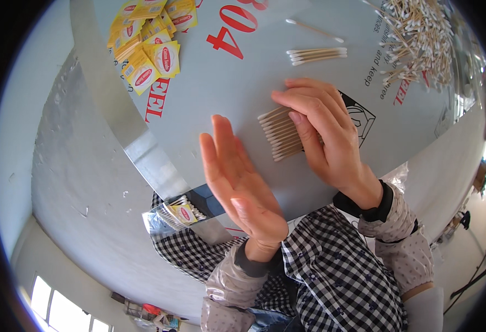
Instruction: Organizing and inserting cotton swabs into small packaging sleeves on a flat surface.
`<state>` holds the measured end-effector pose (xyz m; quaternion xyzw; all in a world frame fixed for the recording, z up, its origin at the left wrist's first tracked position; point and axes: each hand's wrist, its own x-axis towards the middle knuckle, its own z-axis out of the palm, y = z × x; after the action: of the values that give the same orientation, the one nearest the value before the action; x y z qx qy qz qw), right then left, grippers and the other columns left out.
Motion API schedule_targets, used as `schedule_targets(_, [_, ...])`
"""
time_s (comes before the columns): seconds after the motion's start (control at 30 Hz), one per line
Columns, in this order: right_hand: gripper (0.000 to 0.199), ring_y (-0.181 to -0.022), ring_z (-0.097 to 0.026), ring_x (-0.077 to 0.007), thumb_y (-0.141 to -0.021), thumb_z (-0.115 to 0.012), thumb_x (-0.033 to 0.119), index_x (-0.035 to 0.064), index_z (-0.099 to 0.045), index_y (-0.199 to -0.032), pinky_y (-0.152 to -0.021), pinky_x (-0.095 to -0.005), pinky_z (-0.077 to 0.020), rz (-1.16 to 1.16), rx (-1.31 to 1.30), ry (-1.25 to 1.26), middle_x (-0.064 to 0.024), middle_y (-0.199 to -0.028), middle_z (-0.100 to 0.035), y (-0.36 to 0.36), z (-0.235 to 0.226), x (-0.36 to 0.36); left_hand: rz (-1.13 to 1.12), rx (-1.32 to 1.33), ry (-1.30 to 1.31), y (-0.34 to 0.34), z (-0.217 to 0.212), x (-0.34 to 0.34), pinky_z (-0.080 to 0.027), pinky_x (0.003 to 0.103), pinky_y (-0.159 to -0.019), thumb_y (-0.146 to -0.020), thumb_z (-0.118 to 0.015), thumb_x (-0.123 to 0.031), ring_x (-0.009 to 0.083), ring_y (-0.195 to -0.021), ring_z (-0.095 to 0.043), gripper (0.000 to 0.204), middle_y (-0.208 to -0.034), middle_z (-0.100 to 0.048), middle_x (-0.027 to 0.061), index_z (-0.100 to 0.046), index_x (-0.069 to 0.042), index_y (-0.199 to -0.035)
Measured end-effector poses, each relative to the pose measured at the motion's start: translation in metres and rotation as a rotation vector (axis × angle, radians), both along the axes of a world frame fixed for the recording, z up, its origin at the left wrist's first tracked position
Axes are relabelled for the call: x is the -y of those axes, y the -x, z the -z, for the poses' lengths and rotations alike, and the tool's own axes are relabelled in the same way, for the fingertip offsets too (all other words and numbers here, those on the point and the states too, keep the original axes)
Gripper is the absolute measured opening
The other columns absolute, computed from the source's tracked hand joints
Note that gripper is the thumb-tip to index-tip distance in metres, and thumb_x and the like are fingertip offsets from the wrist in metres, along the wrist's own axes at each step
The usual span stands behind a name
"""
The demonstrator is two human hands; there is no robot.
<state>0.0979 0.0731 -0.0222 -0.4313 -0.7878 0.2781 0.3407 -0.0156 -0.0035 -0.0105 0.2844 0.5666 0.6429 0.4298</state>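
Observation:
A flat row of cotton swabs (280, 134) lies side by side on the grey metal tabletop in front of me. My right hand (331, 127) arches over the row's right part, fingers bent loosely and thumb apart from them; the right ends of the swabs are hidden under it. To the left of the row, my left hand (240, 177) is held with its fingers stretched out and holds nothing. A small gap separates it from the swabs' left tips.
Loose cotton swabs form a large pile (420, 39) at the far right. A small bunch of swabs (316, 54) and one single swab (315, 30) lie beyond my right hand. Yellow packets (151, 47) are heaped far left. A clear bag with swabs and a yellow card (182, 214) is at the near edge.

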Motion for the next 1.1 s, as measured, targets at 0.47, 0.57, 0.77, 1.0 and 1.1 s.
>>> schedule_targets(0.47, [0.049,-0.135,-0.049,-0.0284,-0.091,-0.054,0.002,0.0026,-0.050,-0.139,-0.113,-0.0454,-0.0391,-0.113,0.358,-0.188,-0.0121,-0.142,-0.054,0.016,0.005,-0.009,-0.108,-0.003,0.008,0.023,-0.024,0.055,-0.018,0.046,-0.121,-0.105,-0.034,-0.047,0.0368,-0.148,-0.024,0.070,-0.158,-0.025,0.0275,-0.016,-0.002,-0.155])
schedule_targets(0.57, [0.052,-0.137,-0.046,-0.0284,-0.090,-0.052,0.001,0.0028,-0.048,-0.142,-0.114,-0.0448,-0.0378,-0.142,0.371,-0.179,-0.0120,-0.144,-0.052,0.027,0.009,0.004,-0.166,-0.009,0.043,0.030,-0.037,0.076,-0.018,0.046,-0.121,-0.104,-0.036,-0.047,0.0365,-0.148,-0.025,0.070,-0.157,-0.027,0.0273,-0.018,-0.001,-0.154])
schedule_targets(0.77, [0.052,-0.138,-0.045,-0.0280,-0.092,-0.052,0.001,0.0043,-0.046,-0.144,-0.116,-0.0454,-0.0353,-0.205,0.322,-0.157,-0.0116,-0.147,-0.050,0.069,0.011,0.041,-0.318,0.036,0.035,0.043,-0.056,0.109,-0.021,0.045,-0.120,-0.103,-0.046,-0.045,0.0351,-0.146,-0.030,0.072,-0.154,-0.034,0.0274,-0.022,0.001,-0.152])
schedule_targets(1.0, [0.044,-0.137,-0.044,-0.0330,-0.100,-0.050,0.008,0.0047,-0.045,-0.144,-0.116,-0.0425,-0.0316,-0.012,0.076,-0.199,-0.0154,-0.146,-0.049,0.039,-0.049,0.022,-0.388,-0.050,-0.040,0.065,-0.068,0.146,-0.035,0.043,-0.112,-0.105,-0.043,-0.030,0.0313,-0.134,-0.046,0.052,-0.140,-0.049,0.0247,-0.035,0.003,-0.144])
schedule_targets(1.1, [0.042,-0.138,-0.044,-0.0264,-0.104,-0.045,0.015,0.0038,-0.047,-0.144,-0.117,-0.0383,-0.0290,0.125,0.094,-0.255,-0.0130,-0.147,-0.050,-0.002,-0.137,0.024,-0.372,-0.077,-0.010,0.074,-0.065,0.163,-0.040,0.042,-0.107,-0.105,-0.041,-0.026,0.0286,-0.128,-0.051,0.046,-0.136,-0.054,0.0224,-0.039,0.003,-0.141])
